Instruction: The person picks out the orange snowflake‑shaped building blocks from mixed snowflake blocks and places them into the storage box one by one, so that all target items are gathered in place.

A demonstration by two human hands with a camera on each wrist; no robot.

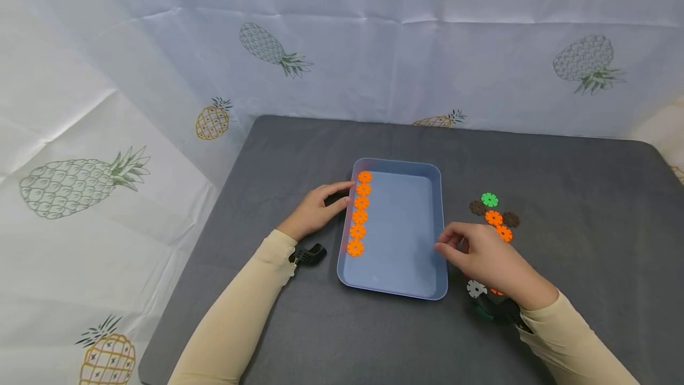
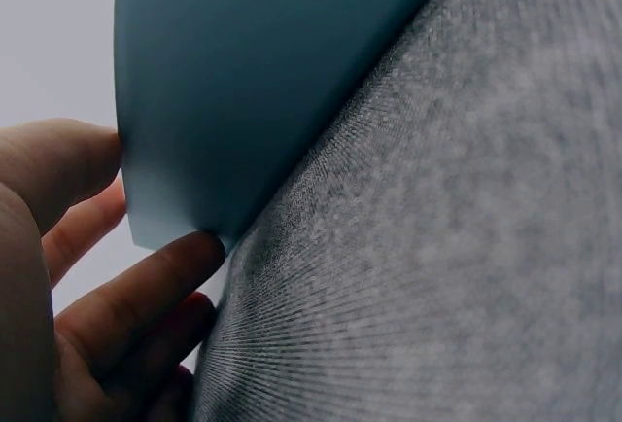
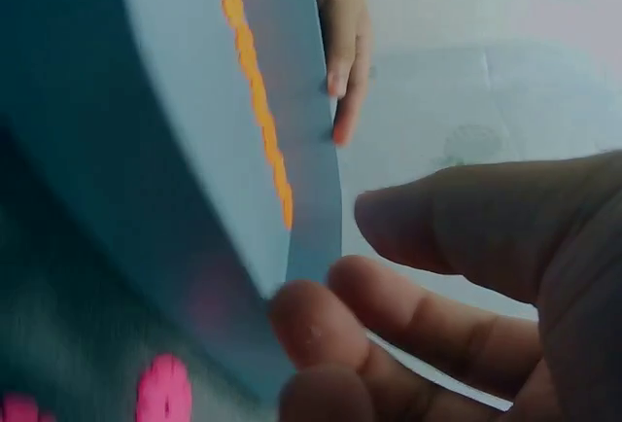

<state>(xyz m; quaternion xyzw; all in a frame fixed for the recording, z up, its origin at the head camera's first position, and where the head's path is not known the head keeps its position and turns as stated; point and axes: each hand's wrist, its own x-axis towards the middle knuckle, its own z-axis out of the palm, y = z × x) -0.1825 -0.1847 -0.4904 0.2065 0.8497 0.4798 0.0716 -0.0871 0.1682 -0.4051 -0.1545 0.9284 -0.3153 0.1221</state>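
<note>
Tray sits on the table between the two hands, which are well apart.

Left hand: at the tray's wall on its own side. Thumb and fingers spread, tips touching the wall; steadying contact at most, not wrapped round it.

Right hand: over the opposite rim. Fingers loosely curled, thumb tip off the fingertips in the right wrist view, nothing seen between them. Can't tell from here whether it touches the rim.

Six orange discs in tray, one straight line along the left-hand wall: just across that wall from the left fingertips, tray floor between them and the right hand.

Loose discs, all on the right-hand side outside the tray. Just past the right hand: green disc, two brown discs, orange pair. Grey disc on the body side of that hand, another orange bit partly hidden beside it. Pink discs near the right fingers, outside the tray wall.
</note>
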